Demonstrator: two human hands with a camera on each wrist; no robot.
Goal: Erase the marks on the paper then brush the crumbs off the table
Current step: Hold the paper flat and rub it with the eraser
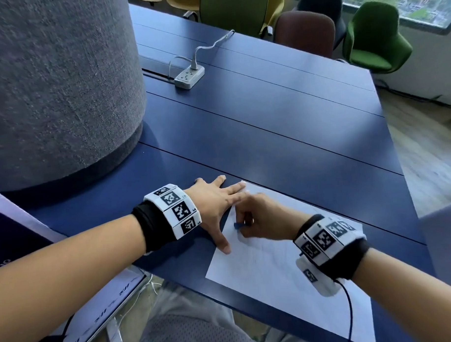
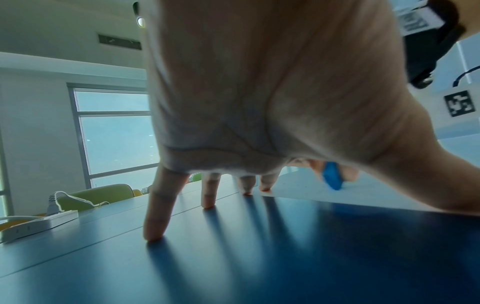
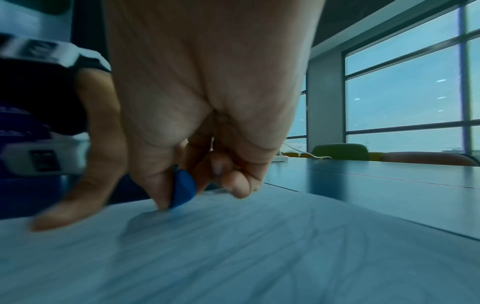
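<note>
ITEM: erasing step, in progress (judged).

- Paper: white sheet, lies flat on blue table, near the front edge, skewed to it. Faint pencil marks show just below the eraser; rest of sheet too pale/blurred to tell.
- Eraser: small, blue, tip down on paper near its left edge, upper part of sheet.
- R hand: fingers curled together, thumb + forefinger clamped on eraser; other fingers tucked under, a knuckle touching the paper in the R wrist view.
- L hand: fingers straight, spread apart, tips pressed down. Thumb on paper's left edge; forefinger tip at the top corner; remaining fingers on bare table.
- Crumbs: none clearly visible; too small to tell.
- Also: power strip w/ cable, far side of table, well apart.

HANDLING NOTES (judgement): keep L thumb + forefinger weighted so sheet can't creep or buckle; stroke away from the pinned edge, not toward it; short strokes, moderate pressure, eraser held low for control. Risk: creasing/tearing thin paper near the edge. Brushing crumbs not yet begun.
</note>
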